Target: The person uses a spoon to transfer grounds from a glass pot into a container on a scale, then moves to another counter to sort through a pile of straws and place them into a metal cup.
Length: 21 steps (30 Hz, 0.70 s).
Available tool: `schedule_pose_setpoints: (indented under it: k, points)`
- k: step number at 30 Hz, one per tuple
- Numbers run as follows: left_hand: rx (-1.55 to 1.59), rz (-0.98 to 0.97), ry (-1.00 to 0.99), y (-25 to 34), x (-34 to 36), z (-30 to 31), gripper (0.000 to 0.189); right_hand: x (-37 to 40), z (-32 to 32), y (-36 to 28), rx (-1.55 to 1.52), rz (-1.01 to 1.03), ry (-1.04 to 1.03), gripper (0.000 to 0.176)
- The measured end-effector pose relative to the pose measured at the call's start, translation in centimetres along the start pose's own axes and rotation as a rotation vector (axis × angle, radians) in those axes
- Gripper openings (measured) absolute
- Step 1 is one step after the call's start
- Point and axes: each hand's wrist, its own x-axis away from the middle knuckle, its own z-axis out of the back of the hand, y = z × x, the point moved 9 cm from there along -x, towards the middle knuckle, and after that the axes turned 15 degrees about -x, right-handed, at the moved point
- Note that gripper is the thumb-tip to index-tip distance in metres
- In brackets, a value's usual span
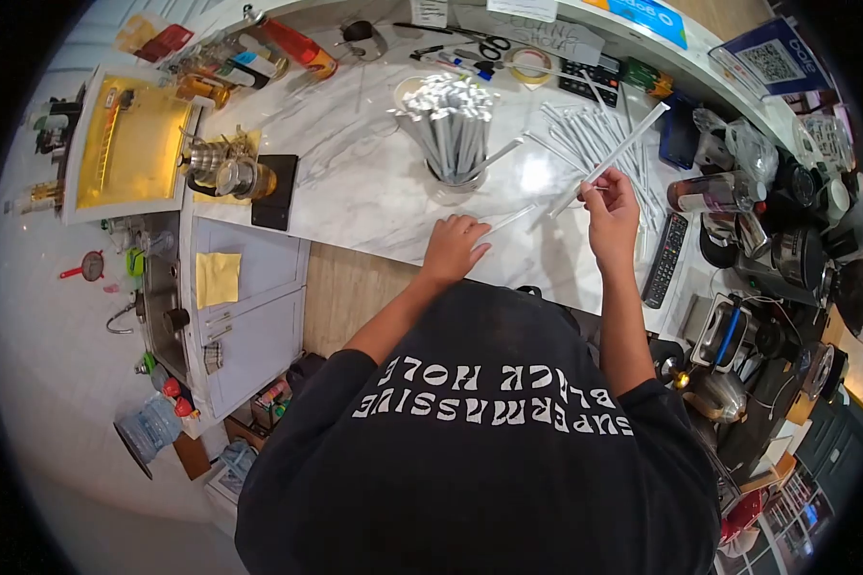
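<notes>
My right hand pinches a long wrapped straw, which slants up to the right over a loose pile of wrapped straws on the marble counter. Near the counter's front edge rests my left hand, palm down with fingers apart and nothing seen in it. Beside its fingertips lies a thin clear strip. Behind my left hand stands a container packed with upright wrapped straws, their white ends on top.
Scissors, a tape roll and a calculator lie at the back. A black remote and a glass jar are at the right. Bottles and a glass pot on a black scale stand left.
</notes>
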Motion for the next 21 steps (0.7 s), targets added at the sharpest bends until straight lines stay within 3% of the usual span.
schedule_pose_setpoints:
  k: [10, 17, 19, 21]
  points:
    - [-0.192, -0.094, -0.128, -1.8, -0.6, -2.1, 0.015, 3.7, -1.4, 1.3, 0.021, 0.028, 0.099, 0.037]
    - [-0.053, -0.083, 0.065, -6.3, 2.0, 2.4, 0.012, 6.8, -1.7, 0.6, -0.016, 0.121, 0.235, 0.036]
    - [-0.016, -0.042, 0.014, -8.4, 2.9, 3.8, 0.011, 7.1, -2.4, 1.2, 0.093, 0.186, 0.259, 0.033]
    - [0.07, -0.008, 0.085, -10.1, 3.9, 6.3, 0.011, 7.4, -3.9, 1.6, 0.276, 0.243, 0.277, 0.029]
